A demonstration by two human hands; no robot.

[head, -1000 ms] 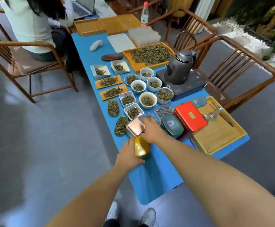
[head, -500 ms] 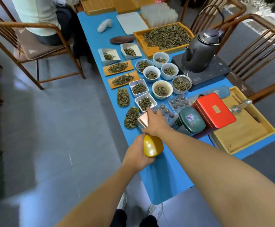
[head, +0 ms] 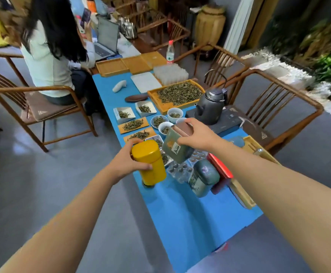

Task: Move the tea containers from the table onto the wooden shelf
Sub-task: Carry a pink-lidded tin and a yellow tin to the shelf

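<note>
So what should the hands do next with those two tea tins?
Probably carry both away from the blue table toward the shelf, which isn't in view. The left hand already grips the tall yellow round tin, and the right hand holds the square green tin with a copper lid, tilted, above the tea dishes.

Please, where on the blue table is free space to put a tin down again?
The near end of the blue table is bare, below the yellow canister and round green tin. Farther up, tea dishes, the kettle and trays crowd it.
</note>
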